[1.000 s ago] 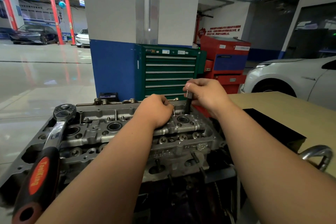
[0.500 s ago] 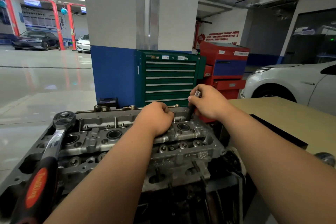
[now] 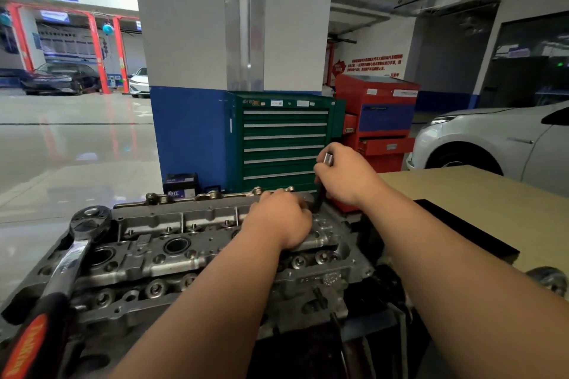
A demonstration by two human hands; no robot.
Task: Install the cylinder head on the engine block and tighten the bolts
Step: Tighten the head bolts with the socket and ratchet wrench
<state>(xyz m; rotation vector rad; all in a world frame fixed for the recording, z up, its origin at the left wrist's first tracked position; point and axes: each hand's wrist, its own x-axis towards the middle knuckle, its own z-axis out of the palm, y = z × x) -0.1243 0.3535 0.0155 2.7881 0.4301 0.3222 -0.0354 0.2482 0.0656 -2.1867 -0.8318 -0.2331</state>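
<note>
Now right hand (image 3: 346,175) gripping tilted socket extension (image 3: 321,186), left hand (image 3: 278,221) on cylinder head (image 3: 172,258)

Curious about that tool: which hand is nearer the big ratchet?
Left. The left hand rests on the cylinder head, right of the ratchet; the right hand, gripping a tool, is farther right.

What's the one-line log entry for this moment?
right hand: grips socket tool | left hand: rests on cylinder head | ratchet: lies at left end, untouched
</note>
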